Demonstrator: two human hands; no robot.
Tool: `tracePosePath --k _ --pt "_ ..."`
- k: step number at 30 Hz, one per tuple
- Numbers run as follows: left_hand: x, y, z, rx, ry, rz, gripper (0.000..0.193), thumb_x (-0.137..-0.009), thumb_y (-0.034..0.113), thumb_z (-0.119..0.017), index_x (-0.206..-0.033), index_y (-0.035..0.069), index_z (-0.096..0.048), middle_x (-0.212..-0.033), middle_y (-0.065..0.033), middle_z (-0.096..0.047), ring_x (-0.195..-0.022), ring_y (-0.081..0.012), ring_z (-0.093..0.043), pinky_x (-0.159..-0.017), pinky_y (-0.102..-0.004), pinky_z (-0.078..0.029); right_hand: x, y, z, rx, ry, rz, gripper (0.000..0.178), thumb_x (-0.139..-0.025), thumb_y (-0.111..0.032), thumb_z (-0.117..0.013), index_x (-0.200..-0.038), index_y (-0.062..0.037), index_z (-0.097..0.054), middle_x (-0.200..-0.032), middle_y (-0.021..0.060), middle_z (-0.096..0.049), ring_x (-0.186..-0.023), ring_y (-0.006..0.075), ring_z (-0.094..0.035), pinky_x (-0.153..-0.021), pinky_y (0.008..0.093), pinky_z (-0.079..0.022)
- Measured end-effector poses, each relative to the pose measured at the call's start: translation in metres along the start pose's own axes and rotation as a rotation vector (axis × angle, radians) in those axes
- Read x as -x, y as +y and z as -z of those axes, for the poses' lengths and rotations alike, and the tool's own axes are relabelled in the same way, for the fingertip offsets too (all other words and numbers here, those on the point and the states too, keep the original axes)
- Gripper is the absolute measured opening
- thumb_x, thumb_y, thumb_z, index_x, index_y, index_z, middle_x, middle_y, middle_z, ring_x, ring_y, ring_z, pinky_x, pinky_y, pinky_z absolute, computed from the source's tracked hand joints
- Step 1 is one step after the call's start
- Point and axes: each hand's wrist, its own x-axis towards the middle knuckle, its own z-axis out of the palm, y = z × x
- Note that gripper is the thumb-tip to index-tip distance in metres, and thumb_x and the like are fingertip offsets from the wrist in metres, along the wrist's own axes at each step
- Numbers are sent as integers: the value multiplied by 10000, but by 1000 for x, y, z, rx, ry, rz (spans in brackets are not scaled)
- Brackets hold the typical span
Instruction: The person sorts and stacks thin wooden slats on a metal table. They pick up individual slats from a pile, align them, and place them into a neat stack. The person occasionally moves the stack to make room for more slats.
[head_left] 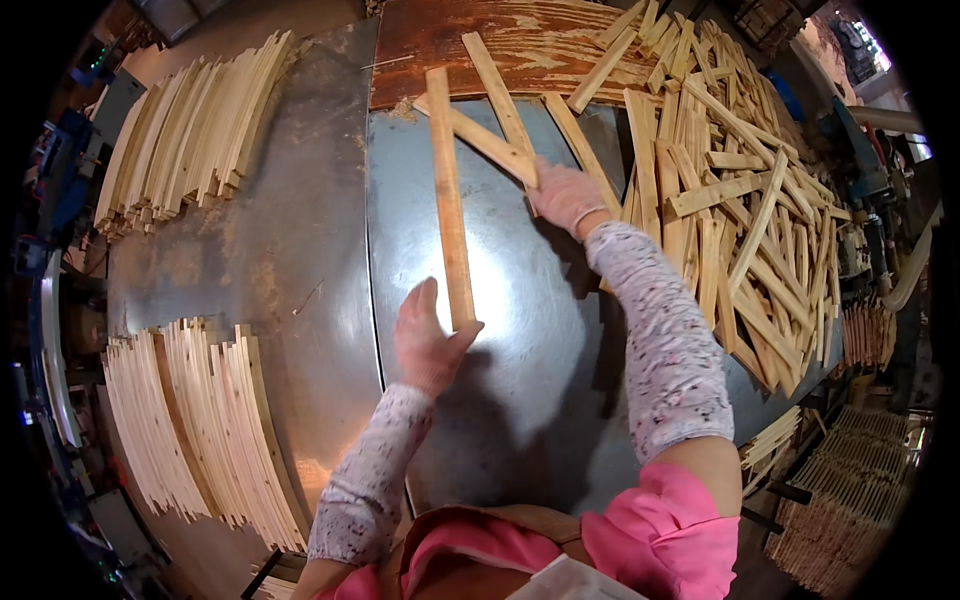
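left hand (pixel 428 345) spread, right hand (pixel 570 195) pinching

long wooden slat (pixel 449 200) runs away from the left thumb, near end against it. right has the near end of a diagonal slat (pixel 480 140), far end crossing under the first. both flat, narrow, yellowish. glossy sheet-metal tabletop (pixel 520 390); jumbled slat heap (pixel 750 220) to the person's right.

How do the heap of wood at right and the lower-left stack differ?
The heap is jumbled, its strips crossing at many angles; the stack has strips side by side, nearly parallel. The heap looks yellower, the stack mostly paler. The heap covers more of the picture than the stack. Both are long, narrow strips.
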Motion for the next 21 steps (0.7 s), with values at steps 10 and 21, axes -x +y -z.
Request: tracePosePath --k 10,21 --pt "-95 -71 -31 241 244 64 720 -870 61 -683 -1557 35 -467 -1222 -209 -680 -1018 -392 -686 -917 -465 -584 -3 -24 19 -557 -96 -124 749 -921 -298 -737 -1599 -144 -461 -1161 248 -759 -1091 456 -734 -933 484 -595" --pt "-139 -77 -31 1489 -292 717 916 -775 25 -816 -1572 38 -365 -1200 -145 -683 -948 -249 -736 -664 -327 -611 22 -147 -41 -2074 -470 -400 343 -1067 -263 -573 -1189 48 -651 -1008 174 -702 -793 255 -691 -692 378 -586"
